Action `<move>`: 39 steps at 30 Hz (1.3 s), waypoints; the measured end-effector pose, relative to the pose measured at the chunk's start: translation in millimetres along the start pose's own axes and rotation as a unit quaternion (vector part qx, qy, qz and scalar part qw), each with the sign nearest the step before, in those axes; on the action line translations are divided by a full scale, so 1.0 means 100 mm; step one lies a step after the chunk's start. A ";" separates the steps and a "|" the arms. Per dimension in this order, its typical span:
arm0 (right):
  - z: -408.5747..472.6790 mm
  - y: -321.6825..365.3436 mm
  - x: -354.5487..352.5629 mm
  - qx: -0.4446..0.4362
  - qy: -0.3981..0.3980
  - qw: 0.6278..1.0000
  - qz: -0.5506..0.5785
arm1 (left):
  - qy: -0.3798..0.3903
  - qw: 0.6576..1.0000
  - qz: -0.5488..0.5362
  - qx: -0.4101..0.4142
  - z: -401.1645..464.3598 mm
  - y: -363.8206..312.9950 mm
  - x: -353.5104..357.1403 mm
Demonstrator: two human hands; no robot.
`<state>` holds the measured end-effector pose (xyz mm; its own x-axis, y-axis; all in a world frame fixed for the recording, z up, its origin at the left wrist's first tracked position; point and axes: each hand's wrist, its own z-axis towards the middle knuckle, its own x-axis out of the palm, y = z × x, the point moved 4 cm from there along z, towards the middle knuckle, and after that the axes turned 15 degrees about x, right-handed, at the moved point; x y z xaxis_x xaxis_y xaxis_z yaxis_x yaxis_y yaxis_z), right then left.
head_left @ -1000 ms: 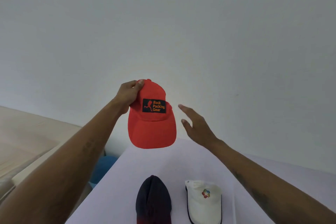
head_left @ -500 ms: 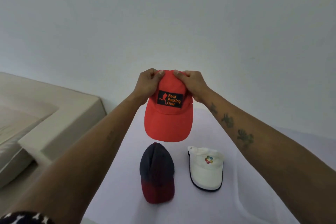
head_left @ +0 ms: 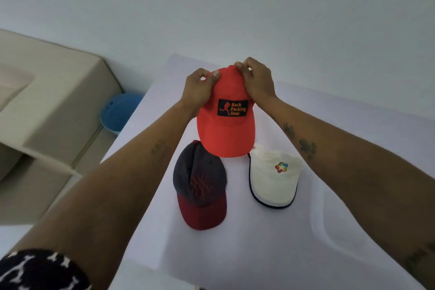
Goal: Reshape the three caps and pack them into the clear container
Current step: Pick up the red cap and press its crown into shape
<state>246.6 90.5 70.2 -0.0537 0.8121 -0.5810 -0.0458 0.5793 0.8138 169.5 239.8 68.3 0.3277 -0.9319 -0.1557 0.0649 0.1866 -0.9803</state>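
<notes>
While both hands hold it above the table (head_left: 353, 139), the red cap (head_left: 226, 134) hangs with its brim pointing down and toward the viewer, a black patch reading "Back Packing Gear" facing outward. Left hand (head_left: 200, 92): fingers curled round the left side of the crown, thumb pressed on the fabric near the top. Right hand (head_left: 257, 82): fingers bent and pinching the top right of the crown, fingertips meeting the cloth at its peak. Both forearms stretch forward from the lower corners; the right one bears small dark marks, and a black-and-white patterned sleeve (head_left: 40, 271) shows at the lower left.

Below the held cap, two others lie on the pale table surface. Navy cap with a maroon brim (head_left: 200, 186): resting to the left, crown creased along its middle, brim toward the viewer. White cap (head_left: 274, 176): resting to the right, just beside the navy one but apart from it, with a dark-edged brim and a small multicoloured logo on the front. From this angle, the lower edge of the red brim overlaps the far ends of both; whether it touches them cannot be told.

Background, left: a beige sofa (head_left: 58, 110), with a blue round tub (head_left: 120, 110) on the floor between it and the table. A plain pale wall (head_left: 235, 7) fills the upper part.
</notes>
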 end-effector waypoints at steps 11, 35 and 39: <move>0.53 -0.94 0.61 0.008 -0.024 0.999 0.042 | -0.019 0.999 -0.027 -0.041 0.43 1.13 0.38; 0.74 -1.25 1.06 0.045 -0.039 0.996 0.061 | -0.099 0.995 -0.005 -0.027 0.53 1.74 0.30; 0.64 -1.23 0.99 0.040 -0.030 0.998 0.044 | -0.107 0.994 0.022 -0.026 0.48 1.71 0.26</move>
<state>310.6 104.1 -87.5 0.0058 0.8613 -0.5081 0.0367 0.5076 0.8608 234.0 262.6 -97.4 0.5224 -0.8345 -0.1755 -0.0020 0.2046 -0.9788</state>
